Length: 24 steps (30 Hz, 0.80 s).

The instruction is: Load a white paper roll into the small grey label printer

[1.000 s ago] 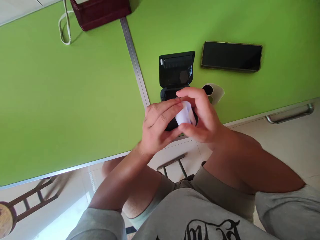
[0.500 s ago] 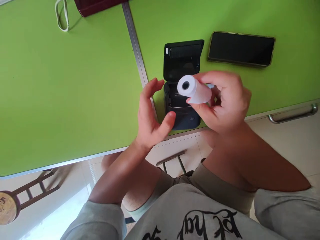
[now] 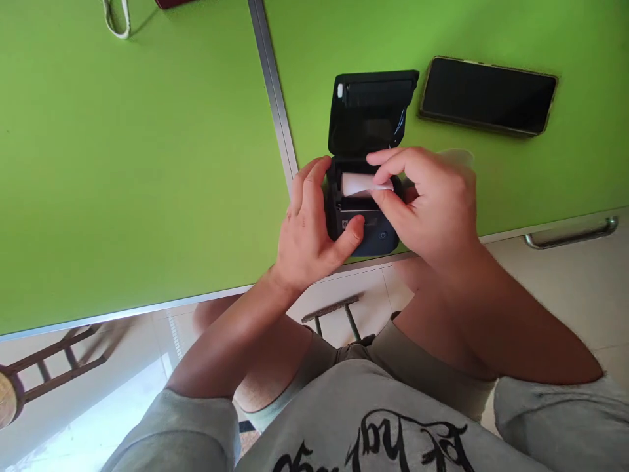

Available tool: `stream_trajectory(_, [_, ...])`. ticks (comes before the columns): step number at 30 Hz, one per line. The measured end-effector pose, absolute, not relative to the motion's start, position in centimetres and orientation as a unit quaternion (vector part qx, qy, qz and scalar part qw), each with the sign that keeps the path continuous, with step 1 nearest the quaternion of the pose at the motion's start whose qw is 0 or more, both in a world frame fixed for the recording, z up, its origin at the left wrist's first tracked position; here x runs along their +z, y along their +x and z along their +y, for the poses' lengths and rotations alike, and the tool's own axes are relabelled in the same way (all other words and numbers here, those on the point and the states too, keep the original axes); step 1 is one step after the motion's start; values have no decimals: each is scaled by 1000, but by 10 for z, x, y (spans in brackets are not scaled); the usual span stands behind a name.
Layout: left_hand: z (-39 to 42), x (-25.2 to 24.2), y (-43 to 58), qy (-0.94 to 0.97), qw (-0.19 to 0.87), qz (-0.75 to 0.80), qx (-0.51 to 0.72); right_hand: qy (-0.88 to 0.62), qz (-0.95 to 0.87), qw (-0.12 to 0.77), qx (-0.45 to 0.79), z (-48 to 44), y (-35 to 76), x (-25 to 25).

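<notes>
A small dark thermal printer (image 3: pixel 371 244) sits near the table's front edge with its lid (image 3: pixel 372 124) swung up. Inside its compartment lies a white paper roll (image 3: pixel 354 184), on its side. My right hand (image 3: pixel 435 196) pinches the right end of the roll between thumb and fingers; that end is partly hidden by them. Gripping the printer's left side is my left hand (image 3: pixel 307 223), its fingers along the far left corner and its thumb over the front panel, left of the power button.
A black phone (image 3: pixel 489 97) lies on the green table (image 3: pixel 147 164) to the right of the printer. A metal strip (image 3: pixel 275 85) crosses the tabletop. At the far left is a white cord loop (image 3: pixel 118 23). A metal handle (image 3: pixel 570 235) projects at the front right edge.
My right hand has lowered the paper roll into the printer's compartment, turning it sideways. My left hand has come from beside the printer onto its left side. The view has shifted slightly.
</notes>
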<state>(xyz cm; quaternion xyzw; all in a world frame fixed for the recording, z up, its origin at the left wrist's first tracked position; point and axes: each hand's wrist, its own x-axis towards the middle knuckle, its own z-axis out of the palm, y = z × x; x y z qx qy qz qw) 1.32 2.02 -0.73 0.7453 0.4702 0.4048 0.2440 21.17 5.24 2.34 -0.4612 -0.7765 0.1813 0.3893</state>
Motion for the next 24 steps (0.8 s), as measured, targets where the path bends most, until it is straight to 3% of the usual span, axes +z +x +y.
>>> stream_trajectory(8, [25,-16,4,685,373,459,425,-385,-804,404,207,45,215,38])
stream_trajectory(14, [27,-15,4,714,336,464,402,-313,-846,384,198,41,216,36])
stream_trajectory(17, [29,-16,3,721,333,459,399,-302,-829,434,182,41,214,35])
stream_trajectory(21, [30,-17,2,724,341,456,389,-394,-752,523,68,51,219,38])
stream_trajectory(24, [29,-20,2,730,350,434,395,-454,-742,494,15,67,225,35])
